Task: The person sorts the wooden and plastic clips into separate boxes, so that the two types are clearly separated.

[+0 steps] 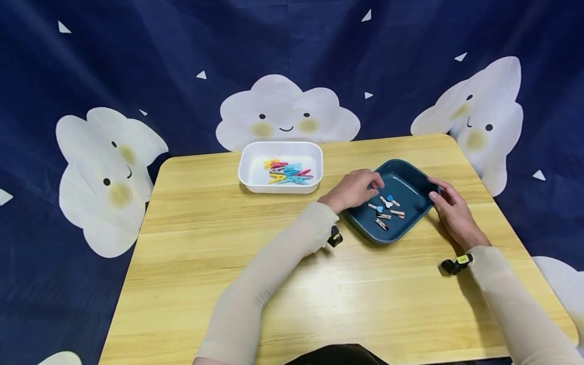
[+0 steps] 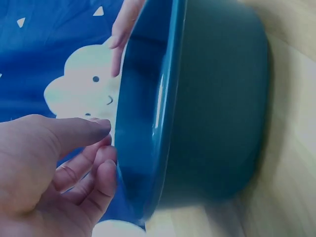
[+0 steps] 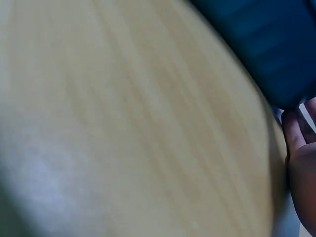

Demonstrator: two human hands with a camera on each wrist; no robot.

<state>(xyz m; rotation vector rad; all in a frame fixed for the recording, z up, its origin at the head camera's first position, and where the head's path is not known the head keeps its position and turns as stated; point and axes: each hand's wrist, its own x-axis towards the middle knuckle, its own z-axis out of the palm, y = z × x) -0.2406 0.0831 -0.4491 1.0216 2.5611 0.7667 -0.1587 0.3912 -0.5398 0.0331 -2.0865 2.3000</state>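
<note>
A dark blue plastic basin [image 1: 412,181] stands on the right half of the table. Several small wooden clothespins [image 1: 384,216], some with blue or white hearts, lie loose on its floor. My left hand [image 1: 352,189] hovers at the basin's left rim with its fingers loosely bent. In the left wrist view, nothing shows between the thumb and fingers of that hand [image 2: 74,163]. At the right corner, my right hand [image 1: 456,213] grips the basin's rim, thumb on the upper edge. Only part of this hand [image 3: 303,163] shows in the right wrist view, against the basin [image 3: 266,44].
A white basin [image 1: 280,188] stands near the table's back edge, left of the blue one. Inside lie several coloured plastic clothespins [image 1: 292,175], yellow, red and blue. Behind the wooden table [image 1: 219,228] hangs a dark blue cloth [image 1: 283,40] with cloud prints.
</note>
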